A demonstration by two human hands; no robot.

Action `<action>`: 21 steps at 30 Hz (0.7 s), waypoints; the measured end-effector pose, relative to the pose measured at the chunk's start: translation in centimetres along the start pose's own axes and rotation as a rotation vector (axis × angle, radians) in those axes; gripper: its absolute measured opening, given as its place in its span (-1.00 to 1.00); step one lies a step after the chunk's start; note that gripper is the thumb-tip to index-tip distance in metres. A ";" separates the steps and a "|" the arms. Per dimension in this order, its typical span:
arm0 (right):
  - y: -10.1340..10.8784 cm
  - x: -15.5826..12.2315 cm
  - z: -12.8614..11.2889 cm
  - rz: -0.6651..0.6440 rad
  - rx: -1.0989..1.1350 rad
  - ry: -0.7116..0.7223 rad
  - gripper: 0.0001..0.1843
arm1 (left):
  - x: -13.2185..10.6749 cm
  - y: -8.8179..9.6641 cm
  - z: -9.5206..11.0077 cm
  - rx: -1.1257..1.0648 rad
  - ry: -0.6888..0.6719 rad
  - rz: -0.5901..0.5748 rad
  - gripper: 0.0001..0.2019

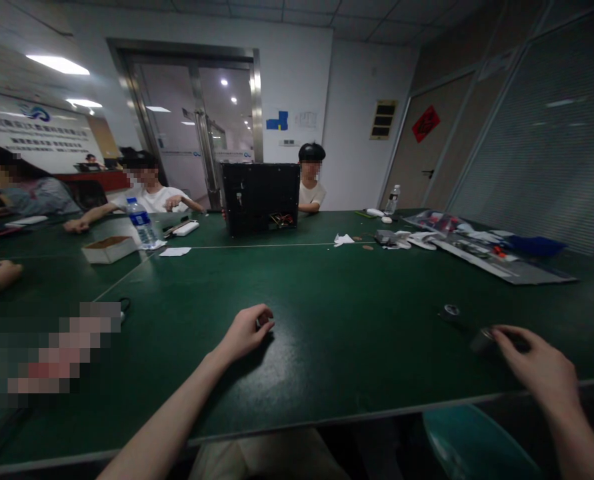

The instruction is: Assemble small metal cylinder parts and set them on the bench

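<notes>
My left hand (249, 330) rests on the green tabletop (327, 293) near the middle, its fingers loosely curled with a gap between thumb and forefinger. Nothing shows in it. On the right, my right hand (544, 367) is closed, thumb and fingertips pinching a small dark grey cylinder-like piece (483, 340) just at the table surface. Motion blur hides its exact kind. Just beyond it lies another small dark round piece (449, 311) with a pale ring on its top.
A black metal case (261, 197) stands across the table, a person (313, 190) behind it. To its left are a water bottle (139, 223), a white box (109, 250) and another person (149, 190). A grey board (507, 263) with parts and a blue tray (537, 245) occupies the far right.
</notes>
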State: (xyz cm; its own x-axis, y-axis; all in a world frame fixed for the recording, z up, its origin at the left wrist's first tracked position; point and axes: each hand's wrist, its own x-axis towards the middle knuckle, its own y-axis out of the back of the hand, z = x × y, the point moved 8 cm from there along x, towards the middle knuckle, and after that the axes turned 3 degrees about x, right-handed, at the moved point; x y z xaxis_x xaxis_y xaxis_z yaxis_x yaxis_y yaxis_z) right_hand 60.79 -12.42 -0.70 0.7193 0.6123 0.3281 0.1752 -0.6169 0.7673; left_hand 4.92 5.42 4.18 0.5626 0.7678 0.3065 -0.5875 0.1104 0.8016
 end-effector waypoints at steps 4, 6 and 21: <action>-0.5 0.8 1.5 -0.093 0.050 -0.106 -0.62 | 0.0 0.0 0.1 -0.003 0.002 -0.009 -0.88; -0.6 0.8 1.7 -0.095 0.064 -0.098 -0.60 | -0.1 0.0 0.0 0.000 0.000 -0.006 -0.88; -2.4 -5.7 -15.1 0.116 -0.134 0.526 -0.50 | -0.1 -0.5 -0.5 0.018 0.009 -0.031 -0.88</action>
State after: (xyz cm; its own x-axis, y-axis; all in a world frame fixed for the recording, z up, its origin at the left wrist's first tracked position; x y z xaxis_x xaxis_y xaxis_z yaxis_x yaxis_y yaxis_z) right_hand 46.18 -6.97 3.93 0.2899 0.7298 0.6191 0.0030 -0.6476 0.7620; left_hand 4.89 5.57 3.46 0.5750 0.7700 0.2767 -0.5592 0.1229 0.8199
